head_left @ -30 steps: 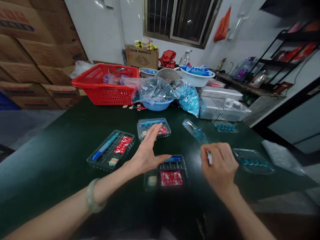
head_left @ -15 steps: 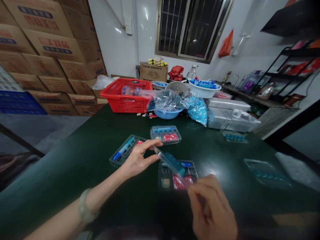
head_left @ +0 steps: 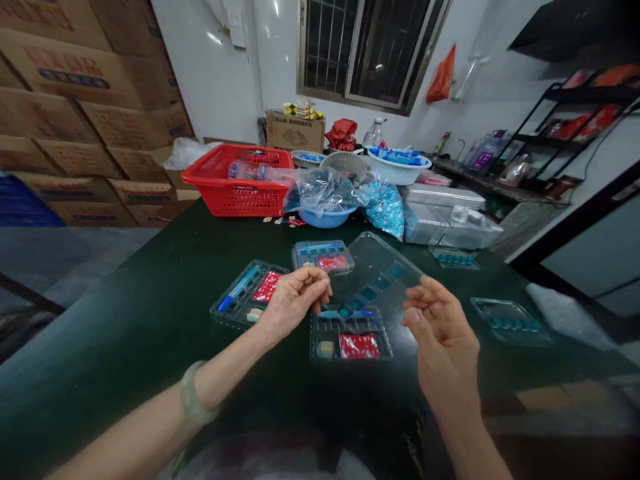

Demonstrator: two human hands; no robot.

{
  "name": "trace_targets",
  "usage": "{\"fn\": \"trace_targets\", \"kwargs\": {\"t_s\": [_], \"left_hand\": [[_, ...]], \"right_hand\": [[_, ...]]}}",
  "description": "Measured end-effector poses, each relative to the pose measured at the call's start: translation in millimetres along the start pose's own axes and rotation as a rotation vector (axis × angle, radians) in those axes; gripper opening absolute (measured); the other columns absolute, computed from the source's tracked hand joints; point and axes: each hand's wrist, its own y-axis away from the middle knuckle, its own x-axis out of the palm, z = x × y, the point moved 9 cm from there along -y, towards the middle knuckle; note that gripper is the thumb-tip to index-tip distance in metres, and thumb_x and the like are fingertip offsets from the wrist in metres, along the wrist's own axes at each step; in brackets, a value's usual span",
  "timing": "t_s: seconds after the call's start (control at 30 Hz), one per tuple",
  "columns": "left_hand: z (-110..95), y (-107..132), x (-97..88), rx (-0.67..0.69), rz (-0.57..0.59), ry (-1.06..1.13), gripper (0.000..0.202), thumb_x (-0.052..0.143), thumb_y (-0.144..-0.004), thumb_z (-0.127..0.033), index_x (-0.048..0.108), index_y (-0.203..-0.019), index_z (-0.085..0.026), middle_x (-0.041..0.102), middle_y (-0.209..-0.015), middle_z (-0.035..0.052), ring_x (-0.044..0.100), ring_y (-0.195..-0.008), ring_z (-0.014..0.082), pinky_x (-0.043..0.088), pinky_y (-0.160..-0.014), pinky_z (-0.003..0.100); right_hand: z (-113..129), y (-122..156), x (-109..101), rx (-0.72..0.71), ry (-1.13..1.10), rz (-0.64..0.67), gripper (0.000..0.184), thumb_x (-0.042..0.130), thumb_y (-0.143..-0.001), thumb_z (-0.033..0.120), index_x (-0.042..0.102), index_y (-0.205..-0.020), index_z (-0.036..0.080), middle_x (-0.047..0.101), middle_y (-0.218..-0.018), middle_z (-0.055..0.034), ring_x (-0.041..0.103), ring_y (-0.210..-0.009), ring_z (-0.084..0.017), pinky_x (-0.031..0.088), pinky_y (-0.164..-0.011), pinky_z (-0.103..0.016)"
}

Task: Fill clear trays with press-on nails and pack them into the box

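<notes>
The printing on the cardboard cartons and the red packet is too blurred for you to read. Compared with the view half a second earlier, the clear blister tray now sits higher and farther out, spread between your hands above the black compartment tray, rather than slanting toward your right hand. Your left hand curls narrow, its fingertips pinching the clear tray's lower edge. Your right hand stands with its fingers loosely parted at the right edge; whether they grip it, you cannot tell. A blue marker lies in another tray beside your left hand. The dark green table runs toward a red basket, below a barred window.
</notes>
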Motion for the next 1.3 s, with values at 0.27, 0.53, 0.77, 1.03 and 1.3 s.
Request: {"fn": "trace_targets", "kwargs": {"t_s": [0.27,0.53,0.77,1.03,1.3], "left_hand": [[-5,-1,27.0,0.128,-0.017,0.301,0.010,0.051,-0.086,-0.026,0.053,-0.087,-0.017,0.059,-0.079,0.0022,0.057,-0.068,0.0123,0.049,-0.061,0.025],[-3,-1,-15.6,0.095,-0.196,0.343,0.033,0.049,-0.086,-0.034,0.049,-0.115,-0.018,0.059,-0.100,0.0086,0.056,-0.092,0.0187,0.048,-0.069,0.027],[4,23,-12.3,-0.095,-0.114,0.009,0.021,0.059,-0.079,-0.034,0.061,-0.089,-0.015,0.061,-0.069,0.0022,0.056,-0.060,0.0119,0.045,-0.054,0.022],[56,34,-12.0,-0.360,-0.146,-0.305,0.023,0.062,-0.071,-0.035,0.058,-0.081,-0.015,0.058,-0.057,-0.0015,0.052,-0.047,0.0108,0.040,-0.042,0.020],[75,20,-18.0,-0.334,-0.098,-0.572,0.018,0.058,-0.071,-0.033,0.061,-0.073,-0.016,0.062,-0.064,0.0020,0.057,-0.058,0.0163,0.042,-0.053,0.027]], "right_hand": [[-12,-7,30,-0.002,0.049,0.039,0.034,0.061,-0.080,0.029,0.051,-0.113,0.022,0.060,-0.097,-0.0044,0.058,-0.090,-0.017,0.046,-0.081,-0.033],[10,-41,19,-0.197,0.372,0.355,0.032,0.054,-0.083,0.020,0.053,-0.114,0.024,0.058,-0.083,0.0012,0.054,-0.076,-0.012,0.042,-0.074,-0.026],[-25,-48,52,-0.010,0.605,1.028,0.036,0.045,-0.083,0.019,0.054,-0.118,0.019,0.056,-0.071,0.0027,0.049,-0.063,-0.010,0.040,-0.061,-0.022],[-97,-51,83,0.154,0.511,1.253,0.041,0.049,-0.079,0.018,0.054,-0.120,0.015,0.062,-0.072,-0.0004,0.054,-0.064,-0.012,0.042,-0.058,-0.022],[-124,-49,79,0.066,0.558,1.087,0.031,0.054,-0.077,0.019,0.061,-0.107,0.015,0.056,-0.081,-0.0035,0.053,-0.071,-0.013,0.043,-0.068,-0.027]]}}
